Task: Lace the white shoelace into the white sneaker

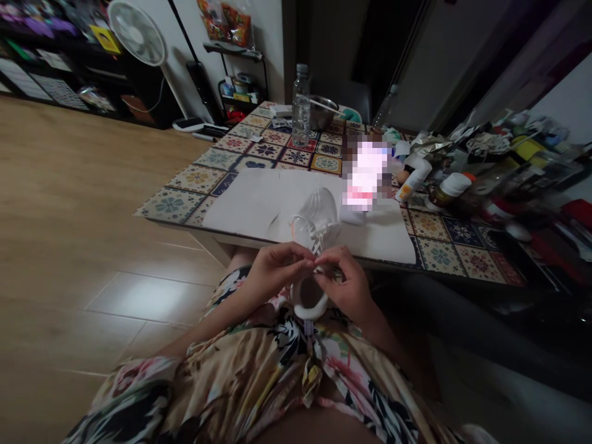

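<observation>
A white sneaker (317,213) points away from me, its toe over the white sheet (250,197) at the table's near edge and its round opening close to my lap. White shoelaces (316,242) cross over its front, and a loose loop curves out to the left. Above the tongue, my left hand (282,268) has thumb and forefinger pinched on the lace. Opposite it, with fingertips almost touching, my right hand (345,280) pinches the lace too. The fingers cover the part of the lace between them.
A lit, pixelated phone-like screen (367,176) stands on the sheet beyond the shoe. Behind are a clear plastic bottle (301,108) and a metal bowl (322,112). Bottles and clutter, including a white-lidded jar (451,190), crowd the table's right side. A fan (137,34) stands back left.
</observation>
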Demonstrator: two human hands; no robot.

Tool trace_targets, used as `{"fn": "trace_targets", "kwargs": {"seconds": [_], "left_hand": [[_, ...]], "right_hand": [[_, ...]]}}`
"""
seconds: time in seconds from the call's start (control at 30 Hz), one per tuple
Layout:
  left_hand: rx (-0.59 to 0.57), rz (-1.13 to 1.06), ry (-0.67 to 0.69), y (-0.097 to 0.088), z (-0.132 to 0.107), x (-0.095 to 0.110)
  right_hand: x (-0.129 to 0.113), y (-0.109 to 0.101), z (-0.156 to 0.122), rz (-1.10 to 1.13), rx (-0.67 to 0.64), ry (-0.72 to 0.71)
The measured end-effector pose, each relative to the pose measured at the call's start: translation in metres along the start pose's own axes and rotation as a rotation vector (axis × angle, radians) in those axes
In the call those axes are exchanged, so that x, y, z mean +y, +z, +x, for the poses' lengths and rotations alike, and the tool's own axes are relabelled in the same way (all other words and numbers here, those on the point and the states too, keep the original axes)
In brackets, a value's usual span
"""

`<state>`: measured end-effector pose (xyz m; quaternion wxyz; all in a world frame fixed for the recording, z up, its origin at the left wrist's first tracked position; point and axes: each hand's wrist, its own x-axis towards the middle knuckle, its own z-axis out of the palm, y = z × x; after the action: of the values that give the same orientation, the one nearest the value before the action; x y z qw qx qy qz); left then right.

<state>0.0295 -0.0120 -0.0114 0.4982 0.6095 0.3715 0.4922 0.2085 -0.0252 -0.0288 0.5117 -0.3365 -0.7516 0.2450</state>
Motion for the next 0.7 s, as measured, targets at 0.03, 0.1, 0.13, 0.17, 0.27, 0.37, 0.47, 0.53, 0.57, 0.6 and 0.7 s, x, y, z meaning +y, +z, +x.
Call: {"fn": "trace_targets", "kwargs": {"seconds": [0.03,0.1,0.13,0.17,0.27,0.37,0.47,0.53,0.57,0.6,0.7], "left_hand": [[-0.012,-0.012,-0.017,0.000,0.001,0.000],[-0.031,-0.018,-0.041,-0.001,0.002,0.000],[-0.038,-0.015,-0.051,-0.001,0.002,0.000],[-0.045,-0.011,-0.057,-0.002,0.002,-0.001],[-0.062,-0.021,-0.061,-0.003,0.004,-0.003],[-0.061,-0.042,-0.073,-0.005,0.007,-0.005],[-0.008,-0.028,-0.055,-0.007,0.015,-0.012],[0.049,0.004,-0.013,-0.009,0.021,-0.019],[0.073,0.024,0.010,-0.009,0.024,-0.022],[0.093,0.041,0.032,-0.009,0.026,-0.025],[0.139,0.085,0.076,-0.008,0.028,-0.029]], "right_hand": [[0.000,-0.001,0.001,-0.082,0.007,-0.083],[0.000,-0.002,0.001,-0.230,0.021,-0.221],[0.000,-0.002,0.002,-0.289,0.026,-0.271],[-0.001,-0.002,0.002,-0.336,0.029,-0.308],[-0.002,-0.004,0.002,-0.368,0.044,-0.348],[-0.004,-0.007,0.003,-0.261,0.074,-0.315],[-0.006,-0.012,0.004,-0.162,0.001,-0.298],[-0.007,-0.015,0.005,-0.135,-0.093,-0.293],[-0.007,-0.016,0.005,-0.124,-0.131,-0.296],[-0.007,-0.017,0.006,-0.116,-0.160,-0.299],[-0.005,-0.018,0.007,-0.092,-0.202,-0.308]]}}
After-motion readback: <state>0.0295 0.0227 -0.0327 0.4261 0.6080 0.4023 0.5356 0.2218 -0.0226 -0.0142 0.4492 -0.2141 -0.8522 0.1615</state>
